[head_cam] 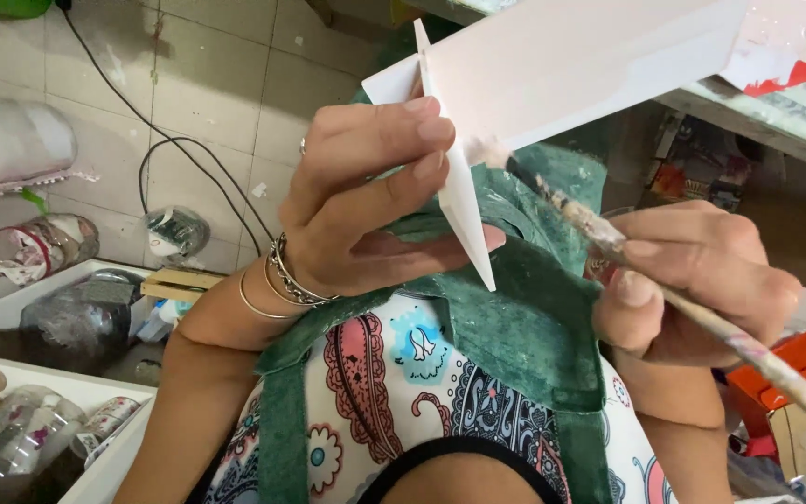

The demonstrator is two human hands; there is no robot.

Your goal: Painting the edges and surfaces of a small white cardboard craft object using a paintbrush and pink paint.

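My left hand (366,201) is up close to my chest, and its fingers (403,126) and thumb are pinched tight on a white board (562,65). The board is a long flat piece with a thin pointed fin sticking down from it, and my fingers grip it right at that fin. The board runs up and to the right, over the edge of a table (767,117). My right hand (692,280) has its fingers curled shut around a brush (664,289). The brush is long and speckled with old paint. Its tip touches the board, just beside the fin. Under my hands I see my green apron (515,345) over a shirt with bright patterns. There are bracelets (282,280) on my left wrist. Down on the left, plastic jars (44,245) sit on the tiled floor (207,84), and a black cord (156,140) snakes across it. An orange box (795,364) sits low on the right.
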